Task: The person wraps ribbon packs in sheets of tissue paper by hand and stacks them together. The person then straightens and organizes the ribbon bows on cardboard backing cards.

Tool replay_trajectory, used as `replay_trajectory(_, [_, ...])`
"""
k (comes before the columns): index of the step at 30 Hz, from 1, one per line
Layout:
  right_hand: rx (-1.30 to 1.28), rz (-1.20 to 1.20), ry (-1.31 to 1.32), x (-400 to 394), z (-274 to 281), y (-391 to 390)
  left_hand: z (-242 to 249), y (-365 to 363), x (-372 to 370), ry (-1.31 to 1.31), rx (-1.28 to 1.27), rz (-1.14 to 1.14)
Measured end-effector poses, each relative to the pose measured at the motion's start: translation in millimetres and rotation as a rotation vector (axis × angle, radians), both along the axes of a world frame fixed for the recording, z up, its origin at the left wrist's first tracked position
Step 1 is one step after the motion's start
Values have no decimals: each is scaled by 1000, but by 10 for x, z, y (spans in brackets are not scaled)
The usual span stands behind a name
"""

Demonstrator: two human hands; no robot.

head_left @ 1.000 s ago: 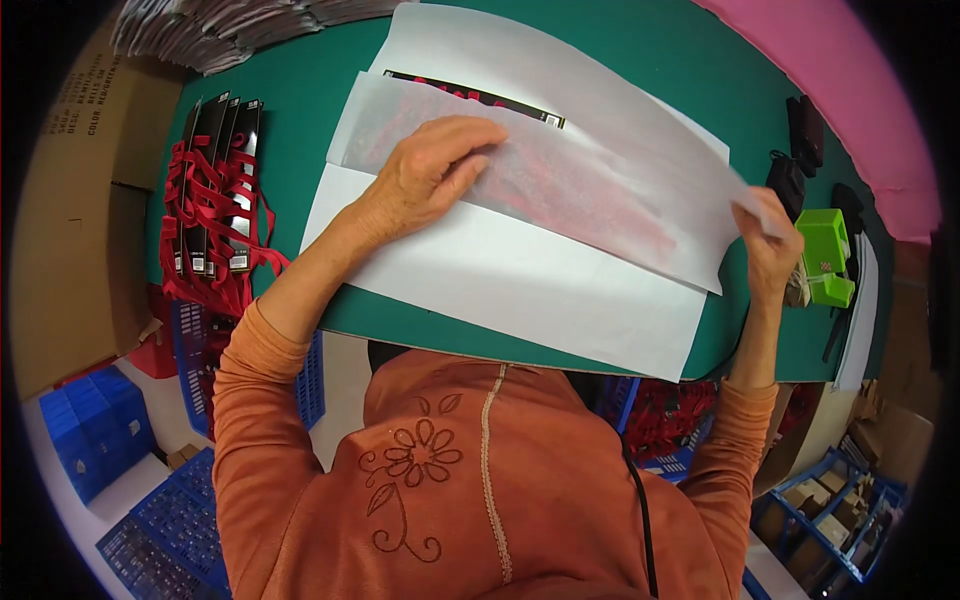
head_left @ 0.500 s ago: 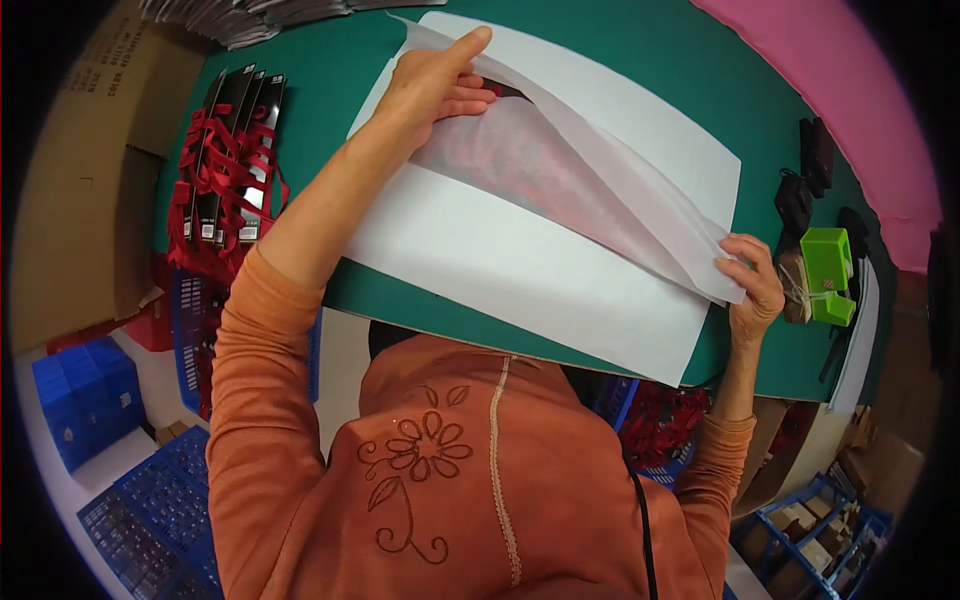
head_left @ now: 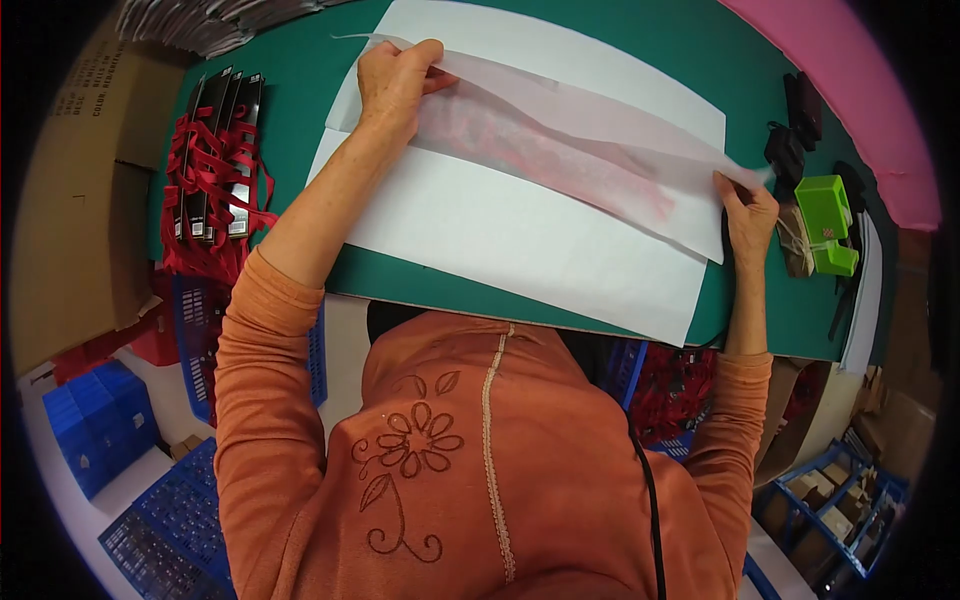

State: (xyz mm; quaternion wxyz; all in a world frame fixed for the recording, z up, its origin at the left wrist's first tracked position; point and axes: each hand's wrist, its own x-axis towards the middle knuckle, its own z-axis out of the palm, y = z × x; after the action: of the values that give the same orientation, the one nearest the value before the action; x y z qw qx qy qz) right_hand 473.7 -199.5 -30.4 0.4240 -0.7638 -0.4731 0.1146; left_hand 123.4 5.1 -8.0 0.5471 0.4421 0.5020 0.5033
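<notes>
Because the translucent sheet (head_left: 570, 112) is thin and limp, it is supported at both ends, apparently to hold its upper layer taut. The left hand (head_left: 393, 88) grasps the sheet near its left end; the right hand (head_left: 750, 212) pinches the right end between thumb and fingers. The red item (head_left: 560, 163) lies beneath the translucent layer, between the hands; its outline is too blurred to identify. White paper (head_left: 500, 230) lies under both, presumably as backing, upon the green table (head_left: 420, 285). Black cards with red straps (head_left: 215, 165) lie left of the paper and a bright green holder (head_left: 825, 210) sits at right, apparently placed within reach yet clear of the sheet.
</notes>
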Motion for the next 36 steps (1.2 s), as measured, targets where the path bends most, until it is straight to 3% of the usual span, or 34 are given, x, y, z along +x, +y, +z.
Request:
replay_trajectory(10, [78, -89, -3, 258, 153, -44, -61, -78, -18, 57, 72, 23])
replay_trajectory(12, [339, -209, -58, 240, 407, 4, -137, -38, -25, 72, 86, 24])
replay_trajectory(13, [340, -208, -60, -17, 640, 133, -185, -3, -27, 91, 102, 26])
replay_trajectory(15, [397, 100, -35, -791, 907, 437, -238, 34, -46, 139, 133, 22])
replay_trajectory(16, [266, 255, -227, -1042, 892, 614, -228, 27, -46, 145, 135, 12])
replay_trajectory(18, [180, 504, -342, -1551, 681, 1054, -183, -15, -27, 113, 121, 17])
replay_trajectory(22, [-289, 633, -470, -2321, 548, 1444, -154, 1, -33, 104, 123, 14])
replay_trajectory(23, [-288, 634, -471, -2374, 445, 1435, -179, 14, -49, 131, 132, 1])
replay_trajectory(25, [159, 570, -466, -2468, 153, 1393, -217, 36, -79, 182, 148, -19])
replay_trajectory(31, [281, 494, -563, -2559, -107, 1284, -88, -120, 3, -43, 87, 79])
replay_trajectory(36, [319, 455, -701, -2584, -167, 1232, -197, -69, -73, -387, 103, 125])
